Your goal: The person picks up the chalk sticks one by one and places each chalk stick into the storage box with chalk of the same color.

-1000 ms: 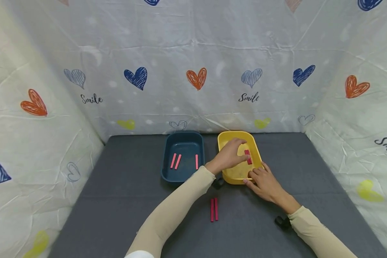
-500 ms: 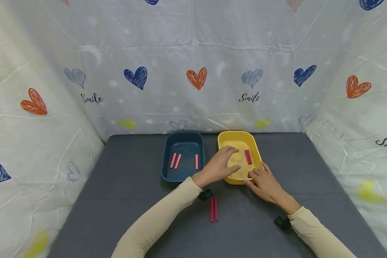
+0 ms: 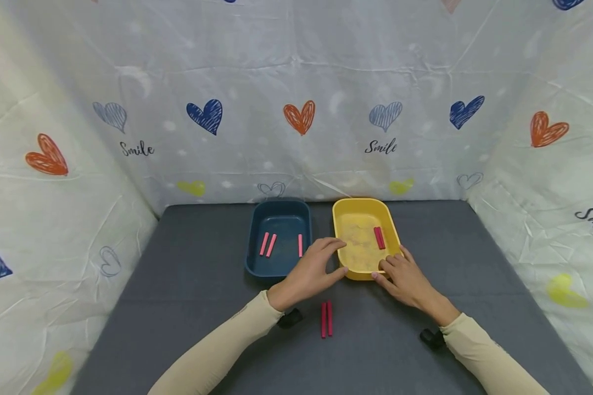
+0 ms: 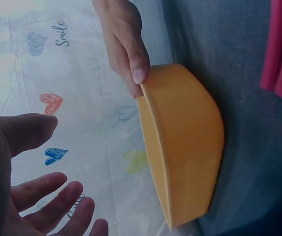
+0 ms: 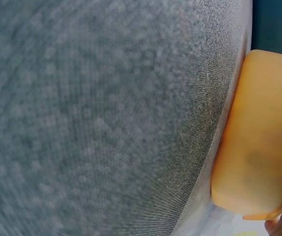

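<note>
In the head view a yellow plastic tray (image 3: 358, 225) stands at the back of the table with two dark red sticks (image 3: 379, 237) lying side by side in it. My right hand (image 3: 407, 281) holds the tray's near right corner, thumb outside and fingers over the rim. Just left of the tray is my left hand (image 3: 308, 271), fingers spread and nothing in its grasp. The left wrist view shows its thumb and fingers (image 4: 62, 206) apart, beside the yellow tray (image 4: 190, 142). Two more dark red sticks (image 3: 326, 319) lie parallel on the cloth in front.
A dark blue tray (image 3: 278, 211) stands left of the yellow one, with three short pink sticks (image 3: 272, 245) in it. Grey cloth (image 3: 197, 263) covers the table. Behind and at both sides hangs a printed curtain (image 3: 252, 71).
My left hand has drawn back out of the yellow tray, moving left and toward me. The right hand has stayed at the tray's corner, and the sticks lie as before.
</note>
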A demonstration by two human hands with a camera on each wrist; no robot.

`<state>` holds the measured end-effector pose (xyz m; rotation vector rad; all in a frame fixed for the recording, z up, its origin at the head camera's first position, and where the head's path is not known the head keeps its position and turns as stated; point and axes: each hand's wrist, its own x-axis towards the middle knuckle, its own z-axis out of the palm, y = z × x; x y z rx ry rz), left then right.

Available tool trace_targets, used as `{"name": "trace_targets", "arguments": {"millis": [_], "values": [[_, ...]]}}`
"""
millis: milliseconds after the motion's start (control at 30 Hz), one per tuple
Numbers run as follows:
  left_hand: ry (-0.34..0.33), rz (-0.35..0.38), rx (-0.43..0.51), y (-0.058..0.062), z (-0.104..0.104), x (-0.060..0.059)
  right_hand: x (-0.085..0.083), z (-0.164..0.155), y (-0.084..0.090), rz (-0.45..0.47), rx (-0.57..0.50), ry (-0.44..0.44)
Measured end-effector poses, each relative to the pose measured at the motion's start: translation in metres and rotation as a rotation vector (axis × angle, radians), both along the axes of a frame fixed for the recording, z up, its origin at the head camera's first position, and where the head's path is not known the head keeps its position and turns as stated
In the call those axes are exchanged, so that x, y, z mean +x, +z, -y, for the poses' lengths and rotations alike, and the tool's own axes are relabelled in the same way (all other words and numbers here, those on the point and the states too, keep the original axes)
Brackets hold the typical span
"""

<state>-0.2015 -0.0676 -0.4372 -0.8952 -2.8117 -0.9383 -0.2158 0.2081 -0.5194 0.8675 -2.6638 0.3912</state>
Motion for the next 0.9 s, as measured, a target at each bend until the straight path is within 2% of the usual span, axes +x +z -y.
{"name": "trace_targets", "arguments": {"millis": [433,533,700,900], "values": [[0.015,0.043,0.039,-0.012,0.035,0.038,-0.001,0.0,-0.001,0.028,-0.011,0.002],[0.021,0.092,0.048,-0.016,0.041,0.044,-0.001,0.0,-0.001,0.034,-0.011,-0.002],[0.005,0.213,0.036,-0.03,0.049,0.053,0.001,0.0,-0.001,0.034,-0.004,-0.006],[-0.013,0.248,0.004,-0.048,0.054,0.062,0.0,-0.001,0.001,0.008,-0.005,0.008]]}}
